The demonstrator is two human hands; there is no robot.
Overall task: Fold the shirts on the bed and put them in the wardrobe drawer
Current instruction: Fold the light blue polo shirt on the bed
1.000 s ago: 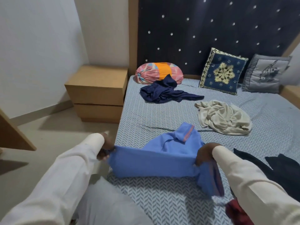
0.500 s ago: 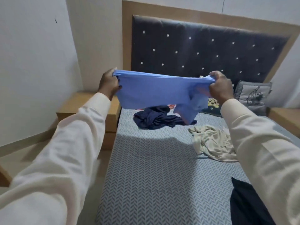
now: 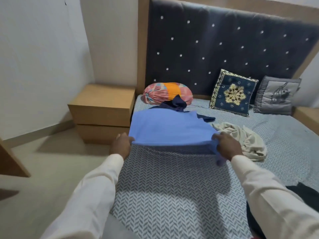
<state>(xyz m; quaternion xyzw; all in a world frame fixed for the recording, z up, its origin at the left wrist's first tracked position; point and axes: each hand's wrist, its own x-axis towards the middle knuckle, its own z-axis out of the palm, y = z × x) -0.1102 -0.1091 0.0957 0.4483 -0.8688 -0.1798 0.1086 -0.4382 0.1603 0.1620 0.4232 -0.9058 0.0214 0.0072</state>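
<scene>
Mid-frame, the blue shirt is stretched above the bed, its near edge running left to right between left hand and right hand. Each grip pinches a corner, and the cloth spreads away toward the frame's top, equally near both.

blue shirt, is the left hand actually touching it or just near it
Touching. The head view shows the left hand pinching the near left corner of the blue shirt, with no gap; the right hand grips the other corner.
</scene>
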